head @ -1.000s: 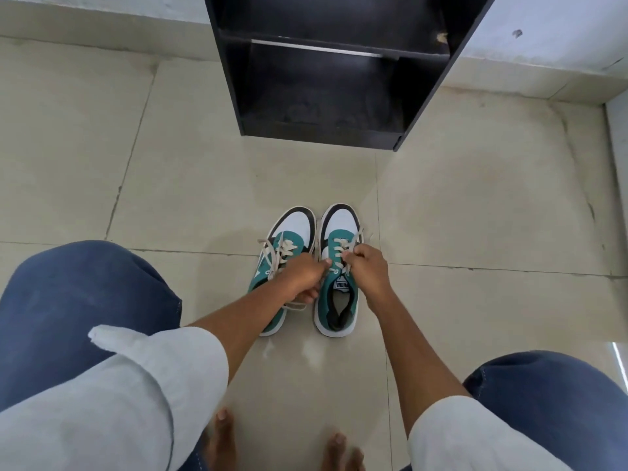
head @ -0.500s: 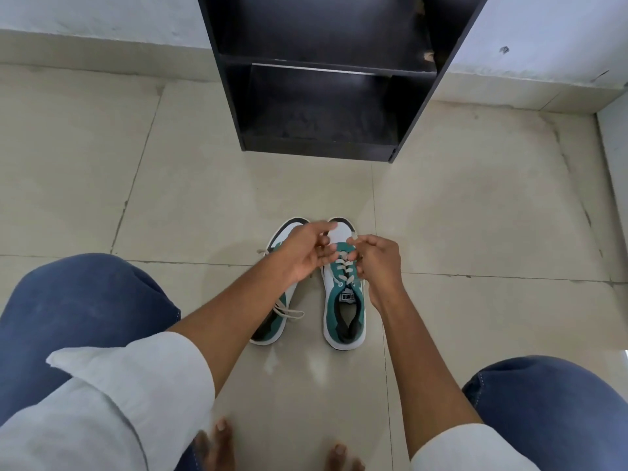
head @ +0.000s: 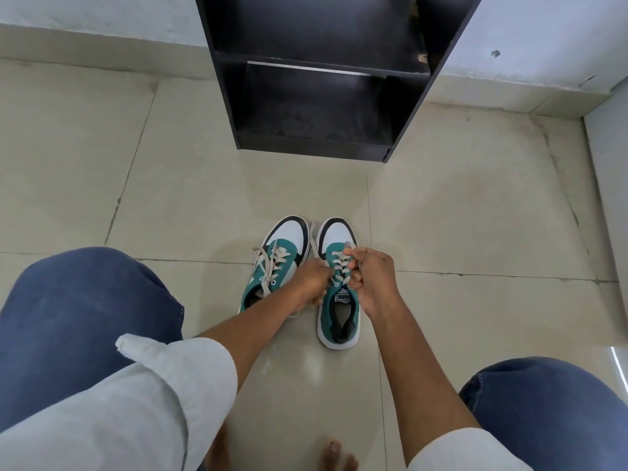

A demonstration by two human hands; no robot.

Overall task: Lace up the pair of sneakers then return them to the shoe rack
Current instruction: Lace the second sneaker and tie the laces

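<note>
Left knee [head: 78,321] in blue jeans, white sleeve [head: 142,402] over it. Left sneaker [head: 277,266] on the floor [head: 102,164], teal and white with black toe trim, laces loose and sprawled across the top. Left hand [head: 311,283] closed on lace at the inner side of the right sneaker [head: 338,300], just beside the left one, toes toward the rack. Right hand [head: 370,280] pinched on lace at its outer side. Both hands close together over the eyelets. Black shoe rack [head: 326,79] well beyond the pair, against the wall. Right knee [head: 543,409] lower right.
</note>
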